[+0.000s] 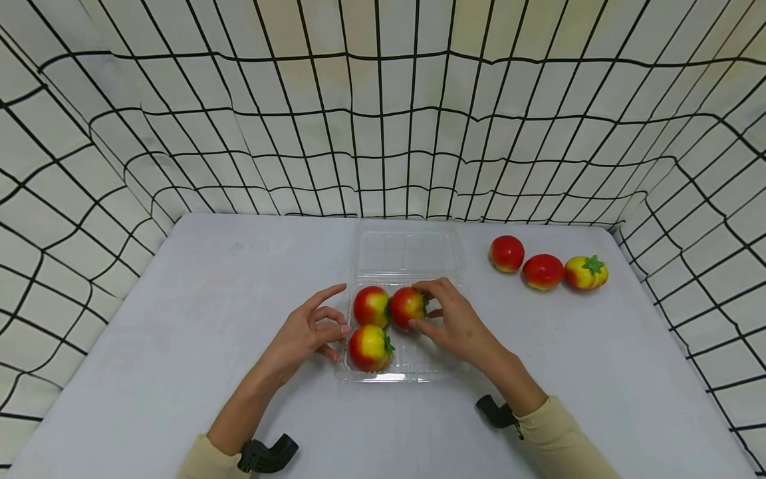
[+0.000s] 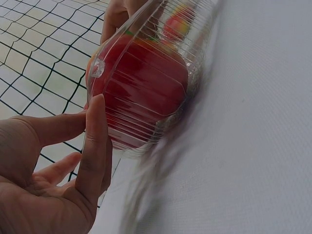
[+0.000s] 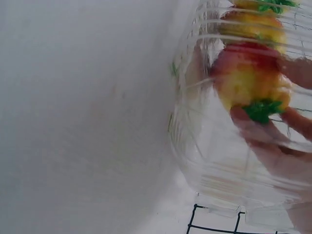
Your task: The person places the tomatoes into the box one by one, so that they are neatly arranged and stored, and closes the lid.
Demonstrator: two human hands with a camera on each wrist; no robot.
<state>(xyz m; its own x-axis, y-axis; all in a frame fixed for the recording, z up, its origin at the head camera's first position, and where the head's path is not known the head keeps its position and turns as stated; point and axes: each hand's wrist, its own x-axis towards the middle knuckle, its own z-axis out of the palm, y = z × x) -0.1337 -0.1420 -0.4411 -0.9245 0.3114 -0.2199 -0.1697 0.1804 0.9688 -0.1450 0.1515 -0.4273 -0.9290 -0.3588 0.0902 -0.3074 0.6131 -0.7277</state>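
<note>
A clear plastic clamshell box (image 1: 419,359) lies with its lid (image 1: 407,249) folded back. In it, two red-and-yellow fruits with green leafy tops, an upper fruit (image 1: 371,306) and a lower fruit (image 1: 370,348), fill the left side. My right hand (image 1: 456,322) grips a third such fruit (image 1: 408,307) inside the box, fingers and thumb around its leafy end; the right wrist view shows this fruit (image 3: 251,78) through the wall. On the left, my left hand (image 1: 308,331) pinches the box's rim, its fingertips (image 2: 97,105) beside the red side of a fruit.
Three more fruits sit at the back right of the white table (image 1: 179,319): a red one (image 1: 506,253), another red one (image 1: 543,271), and a yellow-and-red one (image 1: 585,273) with its leafy top showing. Black wire mesh (image 1: 383,133) rises around the back and sides.
</note>
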